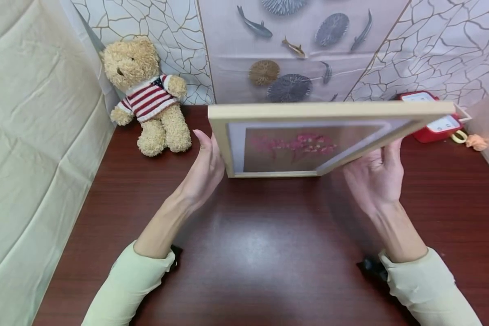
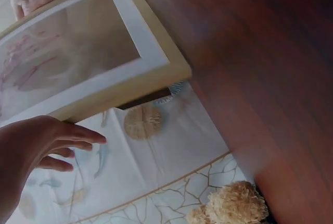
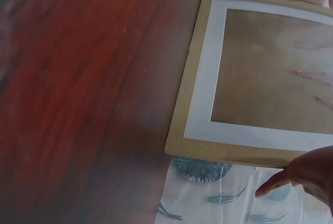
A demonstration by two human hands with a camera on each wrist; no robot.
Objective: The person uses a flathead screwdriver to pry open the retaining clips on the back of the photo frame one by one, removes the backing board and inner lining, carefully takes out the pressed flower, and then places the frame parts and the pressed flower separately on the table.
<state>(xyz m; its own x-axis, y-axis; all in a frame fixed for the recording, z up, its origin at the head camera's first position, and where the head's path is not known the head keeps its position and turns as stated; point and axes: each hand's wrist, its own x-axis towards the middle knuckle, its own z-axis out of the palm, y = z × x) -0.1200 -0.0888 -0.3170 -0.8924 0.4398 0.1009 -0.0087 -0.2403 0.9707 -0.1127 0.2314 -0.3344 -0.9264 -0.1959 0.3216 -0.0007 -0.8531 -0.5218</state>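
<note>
A light wooden picture frame (image 1: 330, 111) stands near the back of the table, its lower edge on the tabletop. Inside its white mat is a brown picture with pink flowers (image 1: 305, 144). At the frame's left edge is my left hand (image 1: 203, 174), thumb raised, with loosely extended fingers (image 2: 86, 134) reaching past the side. My right hand (image 1: 376, 181) is at the right edge, palm towards the camera and thumb up; the frame hides part of its fingers. Behind the frame, a dark strip (image 2: 145, 99) shows in the left wrist view.
A teddy bear (image 1: 134, 68) in a striped sweater leans against the back wall at left. Partly behind the frame at right is a red object with white panels (image 1: 436, 131), with a small orange item (image 1: 477, 142) beside it. Patterned cloth (image 1: 228, 40) covers the back.
</note>
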